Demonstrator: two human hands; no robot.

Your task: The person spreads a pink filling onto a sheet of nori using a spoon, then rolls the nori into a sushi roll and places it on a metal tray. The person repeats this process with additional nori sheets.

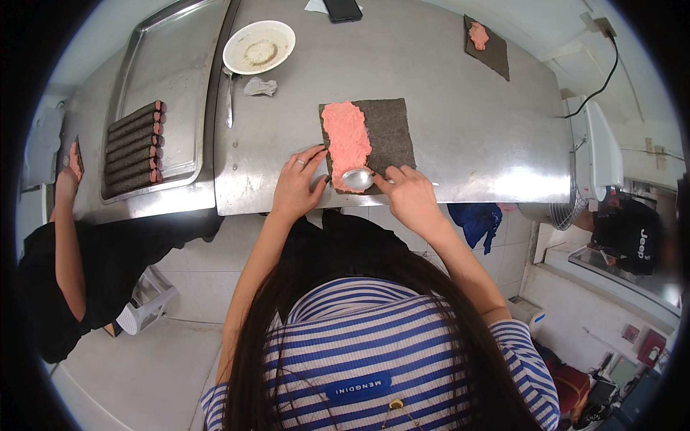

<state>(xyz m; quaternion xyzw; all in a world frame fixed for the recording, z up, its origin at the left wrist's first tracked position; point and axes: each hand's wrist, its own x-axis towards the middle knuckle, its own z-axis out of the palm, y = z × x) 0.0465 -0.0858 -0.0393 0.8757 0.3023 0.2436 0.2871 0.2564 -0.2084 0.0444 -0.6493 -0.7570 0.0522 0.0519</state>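
Note:
A dark seaweed sheet (392,136) lies flat near the table's front edge, its left half coated with pink paste (346,136). My right hand (413,197) grips a metal spoon (357,179), whose bowl rests on the lower end of the paste. At the sheet's lower left edge is my left hand (299,183), with thumb and forefinger apart and fingertips touching the border. Nothing shows in that hand.
On the left, a metal tray (194,86) bears several seaweed rolls (133,147) with pink ends. A white bowl of liquid (259,47), another spoon (229,100) and crumpled tissue (260,87) sit beyond my left hand. Another paste-topped sheet (492,54) lies far right. A co-worker's hand (68,179) is at left.

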